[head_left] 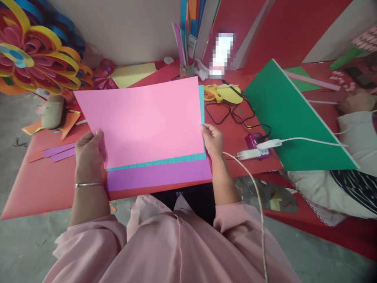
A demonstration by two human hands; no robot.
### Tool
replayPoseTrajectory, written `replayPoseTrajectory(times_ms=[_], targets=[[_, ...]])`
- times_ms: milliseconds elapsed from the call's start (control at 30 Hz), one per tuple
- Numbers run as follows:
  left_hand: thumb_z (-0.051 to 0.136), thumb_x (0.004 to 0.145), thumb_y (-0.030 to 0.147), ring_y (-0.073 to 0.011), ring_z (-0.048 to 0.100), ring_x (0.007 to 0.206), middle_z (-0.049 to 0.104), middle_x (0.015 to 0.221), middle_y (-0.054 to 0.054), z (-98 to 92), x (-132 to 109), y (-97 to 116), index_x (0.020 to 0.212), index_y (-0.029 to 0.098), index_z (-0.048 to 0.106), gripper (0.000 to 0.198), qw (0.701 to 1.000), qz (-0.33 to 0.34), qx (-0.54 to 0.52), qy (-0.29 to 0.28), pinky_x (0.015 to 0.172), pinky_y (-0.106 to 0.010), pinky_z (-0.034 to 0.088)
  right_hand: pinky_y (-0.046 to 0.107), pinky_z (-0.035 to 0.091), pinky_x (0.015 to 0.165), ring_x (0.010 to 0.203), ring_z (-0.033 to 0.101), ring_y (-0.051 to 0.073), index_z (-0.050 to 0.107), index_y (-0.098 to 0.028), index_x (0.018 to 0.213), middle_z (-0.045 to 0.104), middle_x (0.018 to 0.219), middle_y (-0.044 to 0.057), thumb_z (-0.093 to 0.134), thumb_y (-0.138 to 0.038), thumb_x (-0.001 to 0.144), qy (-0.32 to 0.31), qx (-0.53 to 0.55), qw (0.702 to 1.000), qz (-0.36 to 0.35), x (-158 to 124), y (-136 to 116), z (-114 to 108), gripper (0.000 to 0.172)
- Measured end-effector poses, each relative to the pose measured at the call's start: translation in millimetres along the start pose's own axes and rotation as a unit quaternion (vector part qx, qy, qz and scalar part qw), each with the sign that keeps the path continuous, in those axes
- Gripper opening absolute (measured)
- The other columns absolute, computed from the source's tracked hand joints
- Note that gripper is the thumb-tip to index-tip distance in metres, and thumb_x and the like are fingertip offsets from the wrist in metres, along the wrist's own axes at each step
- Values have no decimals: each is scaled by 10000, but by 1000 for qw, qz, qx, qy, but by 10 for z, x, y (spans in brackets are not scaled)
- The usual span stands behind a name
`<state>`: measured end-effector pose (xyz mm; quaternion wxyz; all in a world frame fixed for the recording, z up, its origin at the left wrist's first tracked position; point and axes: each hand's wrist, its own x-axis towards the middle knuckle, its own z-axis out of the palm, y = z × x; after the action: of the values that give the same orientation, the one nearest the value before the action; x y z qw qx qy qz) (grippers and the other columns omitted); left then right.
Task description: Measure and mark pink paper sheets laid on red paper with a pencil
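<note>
A large pink paper sheet [141, 118] is held up in front of me over a red board [38, 184]. My left hand [88, 151] grips its lower left edge, thumb on top. My right hand [212, 139] pinches its right edge. Directly behind the pink sheet is a teal sheet [165, 161], showing as a strip along the bottom and right edges. A purple sheet [159, 175] lies flat on the red board beneath them.
A yellow glue gun [219, 93] with black cord lies at the back. A green board [291, 118] leans at the right. White power adapters [259, 148] and cables sit right of my hand. A quilled paper flower [35, 51] fills the upper left. A paper-strip holder [187, 51] stands at the back.
</note>
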<state>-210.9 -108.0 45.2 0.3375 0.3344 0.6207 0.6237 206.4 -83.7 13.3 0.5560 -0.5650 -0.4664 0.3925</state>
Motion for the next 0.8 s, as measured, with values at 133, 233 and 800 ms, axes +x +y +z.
replayPoseTrajectory(times_ms=[133,233,800], targets=[[731,873,244,-47,332,398,447,460,108,18,-81,86,747,156,553,235,998,-28,43,36,386,-152,260,268,456,628,672,593,161,759,-199,957,686,715,-9,658,-586,876,5,-31,1000,-3,-22,-28,-2,408],[794,801,310,-58,353,358,484,458,105,-3,-204,239,818,134,647,230,995,-58,77,24,343,-159,250,290,443,615,634,602,183,771,-198,957,664,666,7,577,-574,931,16,-140,990,-29,-223,-136,-71,424],[981,395,332,-236,728,1148,799,1122,-40,-499,-990,446,1004,246,802,640,972,-232,30,25,871,-242,637,473,633,989,1225,737,343,674,-136,1364,730,1350,228,592,-473,948,-13,-230,973,6,-861,-267,-250,541]])
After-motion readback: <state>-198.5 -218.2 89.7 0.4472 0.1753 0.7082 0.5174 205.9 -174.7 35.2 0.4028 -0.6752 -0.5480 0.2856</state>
